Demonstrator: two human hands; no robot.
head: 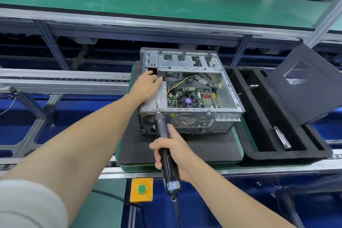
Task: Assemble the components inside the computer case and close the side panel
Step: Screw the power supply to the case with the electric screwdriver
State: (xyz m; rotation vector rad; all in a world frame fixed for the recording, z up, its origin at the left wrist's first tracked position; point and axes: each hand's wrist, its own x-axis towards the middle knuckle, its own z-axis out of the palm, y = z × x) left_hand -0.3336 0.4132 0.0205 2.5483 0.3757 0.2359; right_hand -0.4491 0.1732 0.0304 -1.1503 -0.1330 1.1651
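An open computer case (231, 96) lies on its side on a black foam pad (207, 150), showing the motherboard with its fan (188, 100) and loose cables. A silver power supply (160, 98) sits in the case's near-left corner. My left hand (146, 87) rests on top of the power supply, fingers reaching toward the case's left wall. My right hand (172, 152) grips a black electric screwdriver (163, 140). Its bit touches the rear edge of the case by the power supply. The dark side panel (305, 83) leans at the right, off the case.
A black foam tray (259, 152) stands right of the case and holds a small metal bracket (282, 137). A yellow box with a green button (141, 189) sits at the bench front. Conveyor rails run left and behind. A green shelf hangs above.
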